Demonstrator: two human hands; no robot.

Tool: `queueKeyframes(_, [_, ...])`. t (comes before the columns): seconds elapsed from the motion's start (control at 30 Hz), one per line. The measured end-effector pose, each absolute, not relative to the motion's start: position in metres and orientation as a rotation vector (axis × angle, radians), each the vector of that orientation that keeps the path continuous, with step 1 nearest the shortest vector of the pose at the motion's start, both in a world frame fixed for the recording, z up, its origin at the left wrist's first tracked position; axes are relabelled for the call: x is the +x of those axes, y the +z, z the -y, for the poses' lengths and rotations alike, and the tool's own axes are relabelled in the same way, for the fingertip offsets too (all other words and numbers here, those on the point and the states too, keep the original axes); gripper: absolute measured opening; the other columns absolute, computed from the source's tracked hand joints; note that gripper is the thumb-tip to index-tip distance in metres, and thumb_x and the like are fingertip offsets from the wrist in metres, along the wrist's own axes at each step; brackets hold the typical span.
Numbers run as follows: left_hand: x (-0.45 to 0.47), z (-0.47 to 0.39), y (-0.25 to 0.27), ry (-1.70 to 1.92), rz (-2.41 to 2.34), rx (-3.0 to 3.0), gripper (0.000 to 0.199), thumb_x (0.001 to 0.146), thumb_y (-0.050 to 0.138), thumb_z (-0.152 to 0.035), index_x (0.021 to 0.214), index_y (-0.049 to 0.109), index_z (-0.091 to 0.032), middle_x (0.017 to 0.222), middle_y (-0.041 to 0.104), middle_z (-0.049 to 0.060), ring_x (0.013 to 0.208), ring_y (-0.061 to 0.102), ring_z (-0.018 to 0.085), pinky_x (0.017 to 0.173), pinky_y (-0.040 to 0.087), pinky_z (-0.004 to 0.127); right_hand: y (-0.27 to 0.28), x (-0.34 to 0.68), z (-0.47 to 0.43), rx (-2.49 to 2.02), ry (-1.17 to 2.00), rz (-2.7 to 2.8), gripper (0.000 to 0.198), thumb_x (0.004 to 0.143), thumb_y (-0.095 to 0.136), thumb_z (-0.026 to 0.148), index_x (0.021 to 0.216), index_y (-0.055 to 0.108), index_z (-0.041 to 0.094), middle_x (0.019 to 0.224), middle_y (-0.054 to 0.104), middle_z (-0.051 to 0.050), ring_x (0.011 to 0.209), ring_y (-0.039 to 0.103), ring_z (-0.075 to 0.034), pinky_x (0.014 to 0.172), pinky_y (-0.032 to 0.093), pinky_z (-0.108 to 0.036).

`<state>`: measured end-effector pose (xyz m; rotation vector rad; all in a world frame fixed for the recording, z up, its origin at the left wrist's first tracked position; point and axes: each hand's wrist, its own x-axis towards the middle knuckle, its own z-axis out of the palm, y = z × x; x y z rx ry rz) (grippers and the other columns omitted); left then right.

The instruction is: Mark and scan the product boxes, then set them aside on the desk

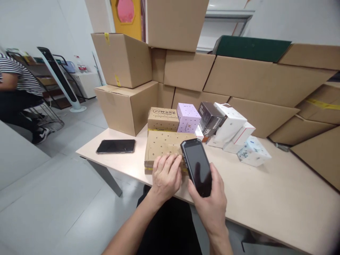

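My right hand (212,202) is wrapped around a black rugged handset (198,163) shaped like a phone, its dark screen facing up at me. The handset is tilted over the right part of a flat brown cardboard box (166,141) printed with small marks. On the front edge of that box lies my left hand (167,175), fingers bent and close together, touching it; their undersides are hidden. Behind the flat box stand a brown printed box (163,118) and a lilac dotted box (188,118). A black smartphone (116,146) lies to the left.
Farther right on the table (260,194) are a dark brown box (211,118), a white box (231,122) and a blue-patterned box (254,151). Large cartons (239,78) are stacked along the back. A seated person (18,85) and a tower fan (58,78) are at far left.
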<state>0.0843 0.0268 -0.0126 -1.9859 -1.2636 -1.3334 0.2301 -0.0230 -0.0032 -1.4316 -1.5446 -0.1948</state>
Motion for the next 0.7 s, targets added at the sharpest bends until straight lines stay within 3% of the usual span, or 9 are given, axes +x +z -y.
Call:
queueKeyframes(0.2, [0.0833, -0.0271, -0.0146, -1.365, 1.250, -1.996, 0.045, 0.085, 0.060, -0.015, 0.129, 0.059, -0.010, 0.117, 0.072, 0.012, 0.113, 0.063, 0.027, 0.110, 0.033, 0.042, -0.0098, 0.2214, 0.0173, -1.400, -0.294, 1.579, 0.081, 0.085, 0.069, 0.036, 0.154, 0.031, 0.019, 0.141, 0.052, -0.019, 0.130, 0.051, -0.032, 0.104, 0.048, -0.054])
queueKeyframes(0.7, [0.0843, -0.0283, -0.0161, -1.403, 1.261, -1.989, 0.047, 0.084, 0.058, -0.015, 0.131, 0.059, -0.014, 0.116, 0.073, 0.011, 0.114, 0.064, 0.026, 0.110, 0.034, 0.042, -0.0110, 0.2199, 0.0164, -1.419, -0.324, 1.590, 0.082, 0.085, 0.069, 0.037, 0.154, 0.029, 0.019, 0.140, 0.052, -0.020, 0.129, 0.053, -0.033, 0.101, 0.050, -0.056])
